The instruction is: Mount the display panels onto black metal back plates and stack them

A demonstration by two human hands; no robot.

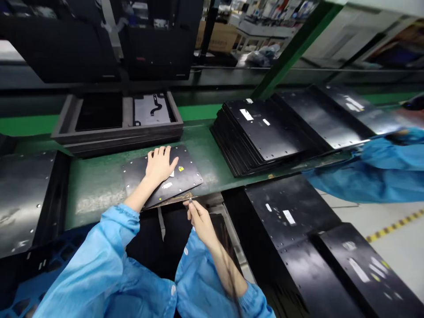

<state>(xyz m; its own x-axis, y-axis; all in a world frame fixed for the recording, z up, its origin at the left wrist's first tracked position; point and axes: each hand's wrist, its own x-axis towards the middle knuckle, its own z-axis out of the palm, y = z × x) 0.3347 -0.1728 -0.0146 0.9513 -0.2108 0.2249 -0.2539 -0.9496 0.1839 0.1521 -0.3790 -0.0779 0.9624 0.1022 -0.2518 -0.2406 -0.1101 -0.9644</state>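
My left hand (159, 164) lies with its fingers spread on a flat black panel (189, 175), pressing it near the front edge of the green bench. The panel has small holes along its edges, white labels partly under my palm, and a yellow sticker. My right hand (200, 221) is closed in a pinch just off the panel's front right side, by the bench edge. A small pale tip shows between its thumb and forefinger, too small to name.
A grey foam tray (122, 132) with dark parts sits behind the panel. Stacks of black panels stand to the right (265, 128), at the left (23, 198) and at lower right (294, 212). Another person's blue sleeve (380, 163) reaches in from the right.
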